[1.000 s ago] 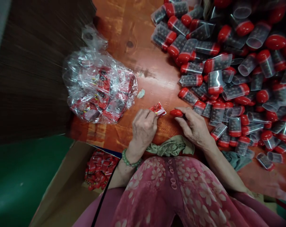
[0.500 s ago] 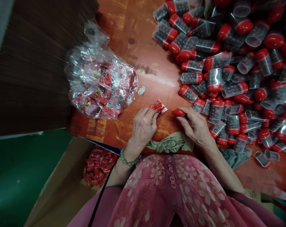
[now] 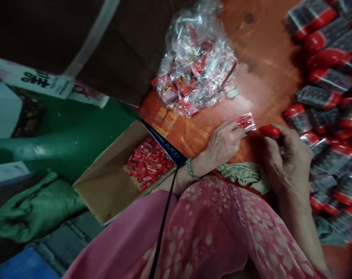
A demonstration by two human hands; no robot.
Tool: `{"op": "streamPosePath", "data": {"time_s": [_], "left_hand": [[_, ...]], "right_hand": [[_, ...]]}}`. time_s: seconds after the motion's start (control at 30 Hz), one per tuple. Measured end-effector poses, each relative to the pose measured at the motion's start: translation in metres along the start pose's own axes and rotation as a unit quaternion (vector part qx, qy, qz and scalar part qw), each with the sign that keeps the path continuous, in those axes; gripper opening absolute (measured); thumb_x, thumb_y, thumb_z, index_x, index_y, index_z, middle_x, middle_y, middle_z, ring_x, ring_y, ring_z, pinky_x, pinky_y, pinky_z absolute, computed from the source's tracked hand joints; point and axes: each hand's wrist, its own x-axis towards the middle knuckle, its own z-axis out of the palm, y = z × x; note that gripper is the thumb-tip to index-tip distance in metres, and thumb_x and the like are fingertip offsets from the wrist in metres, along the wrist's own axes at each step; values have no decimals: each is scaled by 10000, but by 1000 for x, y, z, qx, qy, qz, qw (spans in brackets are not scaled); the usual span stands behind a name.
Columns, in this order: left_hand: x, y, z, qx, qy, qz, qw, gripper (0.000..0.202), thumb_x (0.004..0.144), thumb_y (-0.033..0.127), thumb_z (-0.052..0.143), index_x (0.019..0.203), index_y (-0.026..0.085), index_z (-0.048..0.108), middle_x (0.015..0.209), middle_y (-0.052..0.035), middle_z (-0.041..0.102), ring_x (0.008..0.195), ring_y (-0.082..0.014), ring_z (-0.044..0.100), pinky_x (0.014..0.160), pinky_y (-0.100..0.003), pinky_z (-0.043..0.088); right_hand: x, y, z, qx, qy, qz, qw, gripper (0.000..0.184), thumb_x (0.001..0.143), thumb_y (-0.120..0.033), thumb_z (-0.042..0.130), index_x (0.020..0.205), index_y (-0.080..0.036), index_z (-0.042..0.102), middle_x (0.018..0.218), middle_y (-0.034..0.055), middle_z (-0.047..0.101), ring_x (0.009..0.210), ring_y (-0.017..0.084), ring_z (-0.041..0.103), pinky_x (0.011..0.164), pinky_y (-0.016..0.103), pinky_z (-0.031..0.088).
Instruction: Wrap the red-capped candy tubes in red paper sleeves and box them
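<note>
My left hand (image 3: 225,142), with a green bead bracelet at the wrist, pinches a small flat red printed packet (image 3: 247,121) just above the wooden table. Close by on the right, my right hand (image 3: 292,161) has its thumb and fingers closed around a red-ended container (image 3: 269,131). Its rounded red end points toward the packet, without touching it; the rest is hidden by the fingers. Beyond the packet lies a clear plastic bag (image 3: 197,68) of similar red packets. Many clear containers with red ends (image 3: 337,155) are heaped to the right, blurred.
Left of my lap, an open cardboard box (image 3: 106,186) holds a heap of small red wrapped items (image 3: 149,161). A crumpled pale green cloth (image 3: 247,176) lies at the table's near edge. A dark panel (image 3: 100,42) rises at the upper left. Green fabric (image 3: 36,209) lies lower left.
My view has swung left, so the table, bag and hands appear farther right and more of the box and floor shows. Both hands keep the same things in their fingers.
</note>
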Motion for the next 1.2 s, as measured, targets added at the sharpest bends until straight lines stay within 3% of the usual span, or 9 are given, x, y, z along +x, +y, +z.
{"op": "streamPosePath", "data": {"time_s": [0.23, 0.37, 0.53, 0.7, 0.9, 1.03, 1.2], "left_hand": [[1, 1, -9, -90, -16, -29, 995, 310, 980, 313, 502, 855, 163, 743, 836, -76, 702, 835, -194, 647, 801, -329, 517], [6, -2, -22, -137, -37, -60, 988, 273, 949, 254, 556, 780, 150, 743, 814, -67, 733, 757, -165, 660, 747, -298, 511], [9, -3, -27, -239, 41, -96, 965, 99, 807, 203, 729, 722, 155, 741, 724, -30, 739, 637, -125, 646, 636, -251, 492], [8, 8, -34, -336, 69, -96, 934, 87, 730, 173, 800, 675, 174, 733, 670, -15, 740, 614, -129, 674, 652, -260, 549], [7, 24, -45, -339, 61, -29, 938, 55, 727, 163, 814, 733, 187, 765, 700, -13, 755, 631, -113, 686, 652, -230, 567], [3, 26, -46, -339, 42, -10, 940, 57, 729, 180, 820, 733, 173, 763, 697, -21, 748, 625, -108, 677, 634, -215, 553], [-3, 28, -42, -336, 8, 2, 942, 93, 749, 215, 809, 718, 154, 746, 679, -30, 733, 608, -107, 662, 607, -214, 532]], "right_hand": [[7, 1, 13, -124, -61, -28, 990, 352, 993, -348, 490, 1273, -178, 618, 1040, 147, 665, 945, 284, 624, 869, 449, 530], [6, 0, 9, -128, -76, -9, 989, 360, 991, -346, 483, 1276, -176, 622, 1075, 154, 659, 960, 289, 610, 870, 450, 526], [1, -2, -5, -7, -42, 66, 997, 290, 963, -332, 556, 1210, -211, 647, 1026, 92, 696, 919, 236, 652, 842, 388, 537], [-10, -6, -23, 199, 19, 151, 968, 200, 909, -324, 655, 1090, -249, 691, 983, 14, 740, 862, 180, 692, 794, 315, 549], [-11, -15, -42, 251, 9, 74, 965, 185, 886, -241, 693, 1067, -268, 721, 998, 5, 759, 897, 168, 698, 834, 298, 540], [-9, -13, -48, 211, -67, -8, 975, 203, 905, -231, 670, 1103, -247, 709, 1032, 32, 751, 923, 170, 695, 853, 293, 534], [-7, -11, -56, 120, -171, -37, 977, 235, 967, -297, 575, 1152, -210, 690, 1037, 75, 733, 939, 187, 690, 846, 301, 532]]}}
